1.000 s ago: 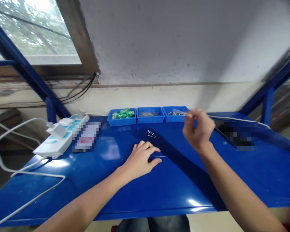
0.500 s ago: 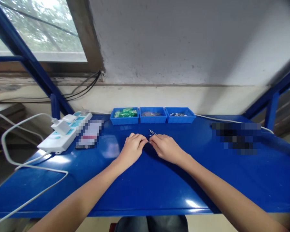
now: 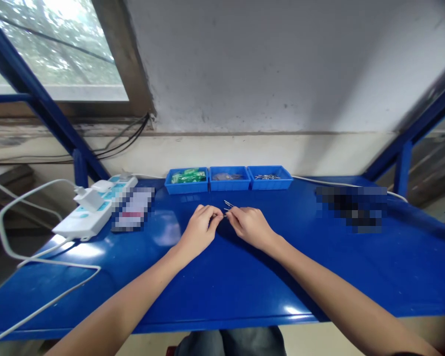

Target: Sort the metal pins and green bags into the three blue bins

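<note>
My left hand (image 3: pixel 203 225) is closed in a pinch above the blue table, its thumb and fingertips around something too small to make out. Fingertip to fingertip with it, my right hand (image 3: pixel 252 227) is pinched as well, and a tiny dark piece shows in the narrow gap between them. Thin silvery metal pins (image 3: pixel 228 203) lie just beyond the right fingers, which partly hide them. Behind the hands, a blue bin (image 3: pixel 270 185) contains more thin metal pieces.
Beside that bin stand a middle bin (image 3: pixel 230 185) with small flat pieces and a left bin (image 3: pixel 187 188) with green packets. A white power strip (image 3: pixel 96 210), its cables and a blurred phone (image 3: pixel 134 207) lie left. A blurred dark object (image 3: pixel 356 210) lies right on the table (image 3: pixel 222 287).
The view has shifted slightly. My fingertips have drawn a little apart, and a small dark piece now shows between them. Both hands stay pinched in about the same spot.
</note>
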A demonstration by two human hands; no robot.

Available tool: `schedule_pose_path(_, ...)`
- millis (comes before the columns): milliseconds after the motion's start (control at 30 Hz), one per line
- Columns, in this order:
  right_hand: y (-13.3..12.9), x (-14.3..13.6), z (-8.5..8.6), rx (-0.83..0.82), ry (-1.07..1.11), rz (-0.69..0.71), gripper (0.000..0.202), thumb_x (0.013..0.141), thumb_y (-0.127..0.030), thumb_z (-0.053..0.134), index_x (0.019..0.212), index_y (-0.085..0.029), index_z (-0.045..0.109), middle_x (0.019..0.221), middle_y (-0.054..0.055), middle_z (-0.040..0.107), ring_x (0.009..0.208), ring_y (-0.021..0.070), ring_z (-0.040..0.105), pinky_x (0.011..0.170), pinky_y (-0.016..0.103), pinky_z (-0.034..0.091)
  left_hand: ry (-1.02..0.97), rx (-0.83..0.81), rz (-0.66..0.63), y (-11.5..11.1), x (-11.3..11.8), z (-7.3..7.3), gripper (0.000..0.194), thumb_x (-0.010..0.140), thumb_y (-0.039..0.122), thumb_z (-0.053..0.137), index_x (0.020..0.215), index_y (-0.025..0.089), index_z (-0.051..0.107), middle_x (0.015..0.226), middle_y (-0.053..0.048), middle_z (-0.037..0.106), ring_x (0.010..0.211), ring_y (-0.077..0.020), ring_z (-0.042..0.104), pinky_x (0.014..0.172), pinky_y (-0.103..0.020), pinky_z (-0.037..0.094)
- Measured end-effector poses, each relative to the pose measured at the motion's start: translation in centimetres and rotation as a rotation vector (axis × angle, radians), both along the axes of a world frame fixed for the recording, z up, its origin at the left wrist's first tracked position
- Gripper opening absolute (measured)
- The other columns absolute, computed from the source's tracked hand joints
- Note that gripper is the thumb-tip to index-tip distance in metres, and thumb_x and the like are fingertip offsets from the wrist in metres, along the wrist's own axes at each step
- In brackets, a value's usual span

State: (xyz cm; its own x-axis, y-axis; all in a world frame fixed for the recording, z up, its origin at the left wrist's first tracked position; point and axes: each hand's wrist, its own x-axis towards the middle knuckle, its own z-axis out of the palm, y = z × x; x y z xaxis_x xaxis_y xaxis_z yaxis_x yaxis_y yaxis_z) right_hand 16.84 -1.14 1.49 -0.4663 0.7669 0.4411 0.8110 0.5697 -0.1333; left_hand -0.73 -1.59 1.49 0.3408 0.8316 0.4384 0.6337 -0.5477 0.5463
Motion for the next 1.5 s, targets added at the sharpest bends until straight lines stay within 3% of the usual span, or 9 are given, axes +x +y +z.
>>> schedule_pose_path(167,-0.2,0.5,0.8,0.071,0.058,0.188,0.019,0.092,-0.033,0.044,0.097,-0.018,0.055,0.084,0.005,0.066,0.072,0.0150,0.059,0.062,0.025,0.036,-0.039,-0.042,0.107,0.5,-0.2,0.0,0.028,0.091,0.028,0.039,0.072,0.019,0.058,0.069,-0.001,0.063,0.074,-0.0175,0.055,0.070,-0.029,0.042)
schedule_pose_path(333,-0.1,0.4,0.7,0.160,-0.011,0.153,0.019,0.094,-0.026,0.038,0.091,-0.018,0.056,0.079,0.004,0.064,0.070,0.0146,0.057,0.062,0.027,0.033,-0.170,-0.194,0.070,0.4,0.1,0.4,0.038,0.091,0.037,0.037,0.067,0.017,0.058,0.059,0.001,0.056,0.058,-0.0140,0.054,0.060,-0.025,0.041)
schedule_pose_path(467,0.7,1.8,2.5,0.263,0.059,0.114,0.023,0.094,-0.026,0.036,0.087,-0.017,0.056,0.075,0.004,0.064,0.066,0.0141,0.057,0.062,0.027,0.035,-0.138,-0.201,-0.019,1.3,0.6,0.9,0.041,0.094,0.039,0.032,0.073,0.017,0.060,0.065,-0.001,0.059,0.068,-0.0155,0.058,0.066,-0.027,0.042)
schedule_pose_path(633,3.7,6.7,6.0,0.514,0.341,-0.301,0.029,0.094,-0.030,0.032,0.091,-0.015,0.057,0.076,0.008,0.064,0.070,0.0176,0.058,0.066,0.029,0.039,0.188,-0.063,-0.078,4.1,0.9,0.7,0.016,0.088,0.030,0.049,0.095,0.020,0.060,0.091,-0.003,0.062,0.090,-0.0208,0.054,0.080,-0.035,0.039)
schedule_pose_path(767,5.5,8.7,4.3,0.318,0.309,-0.570,0.033,0.091,-0.037,0.040,0.111,-0.013,0.052,0.085,0.010,0.064,0.077,0.0222,0.059,0.065,0.031,0.040,0.368,-0.066,-0.095,5.4,1.1,-0.6,0.010,0.087,0.027,0.051,0.088,0.022,0.060,0.099,-0.003,0.059,0.098,-0.0233,0.049,0.084,-0.040,0.034)
schedule_pose_path(900,4.3,6.3,0.8,0.021,0.142,-0.259,0.023,0.091,-0.033,0.042,0.101,-0.018,0.056,0.094,0.008,0.062,0.082,0.0182,0.059,0.070,0.028,0.042,0.347,-0.026,-0.076,5.3,1.1,-1.9,0.014,0.092,0.022,0.044,0.085,0.019,0.056,0.093,-0.002,0.058,0.092,-0.0201,0.049,0.082,-0.037,0.033)
schedule_pose_path(1033,2.7,2.8,-0.2,-0.024,0.013,0.057,0.018,0.089,-0.033,0.049,0.098,-0.019,0.057,0.090,0.006,0.061,0.084,0.0173,0.056,0.073,0.028,0.041,0.262,-0.023,-0.008,5.2,0.9,-2.2,0.014,0.093,0.022,0.041,0.085,0.019,0.052,0.094,-0.003,0.057,0.092,-0.0200,0.048,0.079,-0.035,0.034)
schedule_pose_path(1267,2.8,1.9,-0.8,0.048,-0.033,0.048,0.017,0.092,-0.024,0.042,0.087,-0.017,0.056,0.080,0.004,0.061,0.073,0.0151,0.055,0.065,0.027,0.036,0.222,-0.024,-0.054,5.3,0.9,-1.7,0.024,0.095,0.024,0.035,0.078,0.018,0.051,0.085,-0.003,0.057,0.085,-0.0196,0.048,0.076,-0.035,0.036)
schedule_pose_path(1500,2.6,1.7,-0.7,0.046,0.052,-0.070,0.023,0.094,-0.025,0.037,0.082,-0.016,0.055,0.076,0.005,0.062,0.069,0.0151,0.057,0.059,0.026,0.036,0.099,0.062,-0.112,4.4,0.8,-1.1,0.010,0.093,0.025,0.042,0.095,0.020,0.051,0.092,-0.002,0.059,0.090,-0.0180,0.051,0.082,-0.033,0.037)
